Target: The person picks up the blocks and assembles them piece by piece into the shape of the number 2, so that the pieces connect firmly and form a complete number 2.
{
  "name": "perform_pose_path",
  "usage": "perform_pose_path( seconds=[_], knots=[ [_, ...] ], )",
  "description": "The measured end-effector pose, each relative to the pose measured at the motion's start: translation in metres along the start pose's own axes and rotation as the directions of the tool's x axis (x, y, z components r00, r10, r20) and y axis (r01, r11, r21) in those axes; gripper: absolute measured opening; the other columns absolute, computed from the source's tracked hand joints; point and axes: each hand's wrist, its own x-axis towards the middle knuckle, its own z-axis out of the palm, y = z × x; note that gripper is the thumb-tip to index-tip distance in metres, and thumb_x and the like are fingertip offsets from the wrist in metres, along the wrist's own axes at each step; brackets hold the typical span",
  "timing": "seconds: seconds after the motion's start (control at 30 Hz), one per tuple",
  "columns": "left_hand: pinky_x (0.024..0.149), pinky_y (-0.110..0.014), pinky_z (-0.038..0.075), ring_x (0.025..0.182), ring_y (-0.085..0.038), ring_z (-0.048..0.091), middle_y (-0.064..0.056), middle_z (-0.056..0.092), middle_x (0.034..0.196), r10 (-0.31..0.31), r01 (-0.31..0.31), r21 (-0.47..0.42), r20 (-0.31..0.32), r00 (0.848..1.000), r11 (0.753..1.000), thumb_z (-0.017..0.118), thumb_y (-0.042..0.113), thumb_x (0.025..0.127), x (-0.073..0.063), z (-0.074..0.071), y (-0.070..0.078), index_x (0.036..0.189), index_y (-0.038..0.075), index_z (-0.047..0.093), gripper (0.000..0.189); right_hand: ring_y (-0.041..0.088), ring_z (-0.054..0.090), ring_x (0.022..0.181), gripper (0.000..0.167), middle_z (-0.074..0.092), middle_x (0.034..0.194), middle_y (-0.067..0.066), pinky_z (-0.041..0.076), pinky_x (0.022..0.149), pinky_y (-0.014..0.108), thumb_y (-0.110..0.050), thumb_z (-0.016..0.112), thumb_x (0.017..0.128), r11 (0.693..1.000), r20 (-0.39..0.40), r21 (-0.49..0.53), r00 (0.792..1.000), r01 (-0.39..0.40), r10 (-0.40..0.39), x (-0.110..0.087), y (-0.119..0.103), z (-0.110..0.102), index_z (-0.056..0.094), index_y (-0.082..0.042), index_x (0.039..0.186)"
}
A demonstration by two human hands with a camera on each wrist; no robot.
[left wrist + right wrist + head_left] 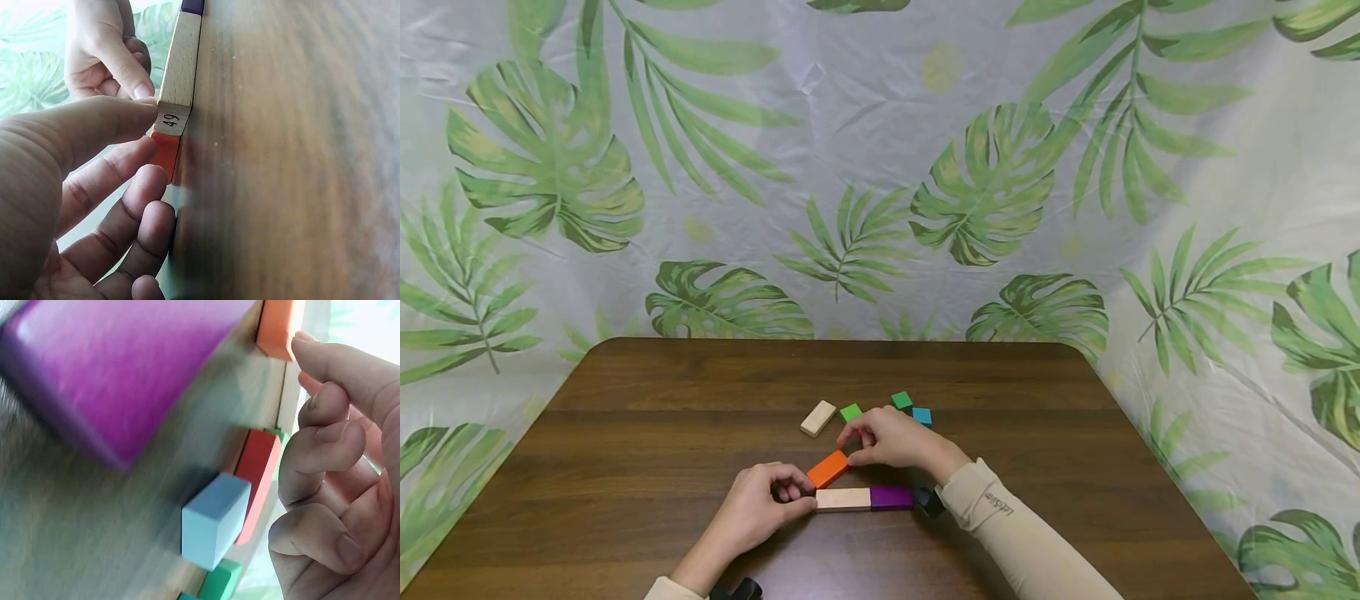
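Note:
An orange block (828,469) lies at a slant on the table, its near end by a plain wood block (842,500) marked 49 on its left end. A purple block (891,498) continues the wood block to the right. My left hand (758,504) has its thumb at the wood block's end and its index finger against the orange block; the other fingers bend loosely. My right hand (891,439) touches the orange block's far end with its thumb, the other fingers loosely bent. Beneath that hand are a red block (257,481) and a pale blue block (215,519).
Beyond the hands lie another plain wood block (818,418), a light green block (851,412), a dark green block (902,401) and a blue block (922,416). The brown table (685,383) ends at a leaf-patterned cloth (865,167).

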Motion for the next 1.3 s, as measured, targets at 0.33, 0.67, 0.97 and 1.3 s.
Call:
perform_pose_path(
  seconds=[0.33, 0.67, 0.97, 1.3],
  knots=[
    [0.067, -0.02, 0.046, 0.069, -0.001, 0.055, 0.01, 0.062, 0.075, -0.038, 0.037, -0.013, -0.017, 0.999, 0.999, 0.094, 0.02, 0.082, -0.001, 0.001, 0.0, 0.089, 0.023, 0.079, 0.017, 0.005, 0.044, 0.063, 0.022, 0.052, 0.07, -0.006, 0.038, 0.06, 0.02, -0.019, 0.081, 0.098, 0.999, -0.037, 0.042, 0.999, -0.023, 0.025, -0.006, 0.015, -0.011, 0.079, -0.012, 0.119],
    [0.066, -0.02, 0.046, 0.068, 0.0, 0.055, 0.011, 0.063, 0.077, -0.021, 0.021, -0.009, -0.019, 1.0, 1.0, 0.095, 0.021, 0.082, 0.0, 0.003, 0.0, 0.112, 0.02, 0.083, 0.032, 0.007, 0.041, 0.061, 0.019, 0.048, 0.068, -0.006, 0.036, 0.061, 0.021, -0.022, 0.08, 0.098, 0.996, -0.09, 0.015, 0.992, -0.087, 0.088, -0.012, 0.037, -0.024, 0.079, -0.016, 0.117],
    [0.067, -0.019, 0.046, 0.071, 0.001, 0.054, 0.011, 0.064, 0.078, 0.008, -0.008, 0.015, -0.018, 1.0, 1.0, 0.095, 0.024, 0.081, 0.0, 0.003, -0.001, 0.115, 0.021, 0.085, 0.035, 0.007, 0.04, 0.061, 0.018, 0.049, 0.068, -0.007, 0.035, 0.062, 0.021, -0.021, 0.081, 0.098, 0.995, -0.136, 0.011, 0.985, -0.104, 0.104, -0.013, 0.051, -0.028, 0.08, -0.016, 0.115],
    [0.067, -0.019, 0.045, 0.071, 0.002, 0.053, 0.013, 0.063, 0.077, 0.015, -0.015, 0.033, -0.01, 1.0, 0.999, 0.095, 0.025, 0.082, 0.001, 0.003, -0.002, 0.113, 0.02, 0.086, 0.033, 0.008, 0.041, 0.062, 0.02, 0.048, 0.067, -0.005, 0.036, 0.063, 0.022, -0.02, 0.08, 0.098, 0.991, -0.168, 0.033, 0.976, -0.132, 0.136, -0.015, 0.057, -0.032, 0.081, -0.015, 0.117]
  ],
)
